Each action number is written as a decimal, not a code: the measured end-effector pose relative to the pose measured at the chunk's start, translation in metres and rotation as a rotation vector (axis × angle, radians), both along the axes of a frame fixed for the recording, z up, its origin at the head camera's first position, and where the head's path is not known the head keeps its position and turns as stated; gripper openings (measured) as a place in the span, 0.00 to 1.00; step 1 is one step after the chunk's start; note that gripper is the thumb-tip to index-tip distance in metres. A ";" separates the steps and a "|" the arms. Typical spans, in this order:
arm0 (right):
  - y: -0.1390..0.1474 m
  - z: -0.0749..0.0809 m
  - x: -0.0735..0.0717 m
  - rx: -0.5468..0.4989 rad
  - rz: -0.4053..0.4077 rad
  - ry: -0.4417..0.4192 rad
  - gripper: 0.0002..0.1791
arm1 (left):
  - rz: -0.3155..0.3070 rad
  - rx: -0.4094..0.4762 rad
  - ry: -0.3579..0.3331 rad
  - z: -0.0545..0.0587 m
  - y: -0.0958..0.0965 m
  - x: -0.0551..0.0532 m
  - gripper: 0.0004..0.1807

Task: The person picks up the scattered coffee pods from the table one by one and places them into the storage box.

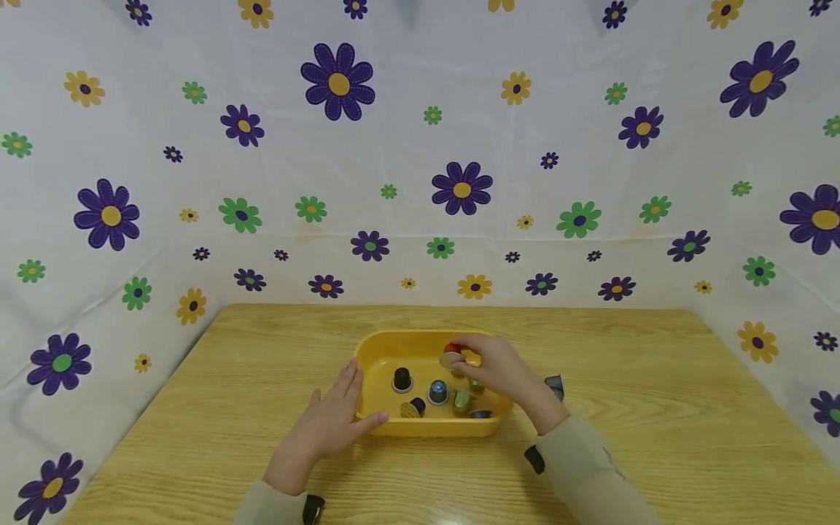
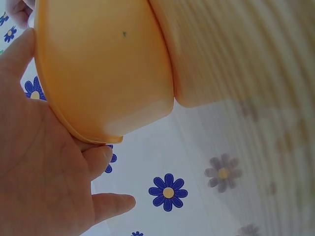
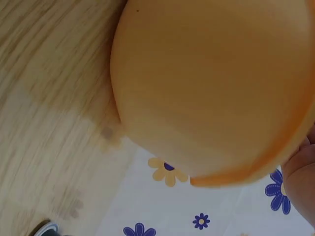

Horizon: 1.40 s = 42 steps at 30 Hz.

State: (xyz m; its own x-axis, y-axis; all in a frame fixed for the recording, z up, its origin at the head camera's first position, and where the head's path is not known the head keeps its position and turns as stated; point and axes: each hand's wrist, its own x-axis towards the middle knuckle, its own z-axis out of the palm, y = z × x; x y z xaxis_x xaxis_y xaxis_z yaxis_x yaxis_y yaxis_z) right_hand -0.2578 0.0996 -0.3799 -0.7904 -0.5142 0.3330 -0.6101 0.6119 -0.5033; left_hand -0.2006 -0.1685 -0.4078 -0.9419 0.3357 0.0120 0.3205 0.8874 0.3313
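A yellow plastic tub point(image 1: 433, 429) holds several coffee capsules, among them a black one point(image 1: 402, 379), a blue one point(image 1: 437, 394) and a light green one point(image 1: 462, 402). Over the tub's right part, my right hand point(image 1: 499, 370) pinches a red coffee capsule point(image 1: 450, 349) between thumb and fingers, its pale lid tilted down. My left hand point(image 1: 328, 424) rests at the tub's left end with straight fingers on the rim and the thumb along the front edge. In the left wrist view, the left hand point(image 2: 44, 157) lies against the tub's rim point(image 2: 45, 83).
To the right of the tub, partly behind the right forearm, a grey-blue capsule point(image 1: 555, 385) lies on the wooden table point(image 1: 216, 408). A white cloth with printed flowers point(image 1: 394, 146) hangs behind and on both sides of the table.
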 end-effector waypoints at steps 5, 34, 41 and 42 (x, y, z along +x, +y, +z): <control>-0.013 0.001 -0.007 0.028 0.033 0.019 0.13 | 0.006 0.005 -0.002 0.000 0.000 -0.001 0.49; -0.049 -0.003 -0.020 0.164 0.009 0.000 0.15 | 0.006 0.000 -0.007 0.000 0.000 -0.002 0.49; -0.051 -0.004 -0.018 0.154 -0.007 -0.013 0.15 | 0.006 -0.008 -0.010 -0.002 0.000 -0.002 0.48; -0.051 -0.004 -0.018 0.155 -0.009 -0.014 0.15 | 0.006 -0.007 -0.011 -0.002 0.000 -0.003 0.49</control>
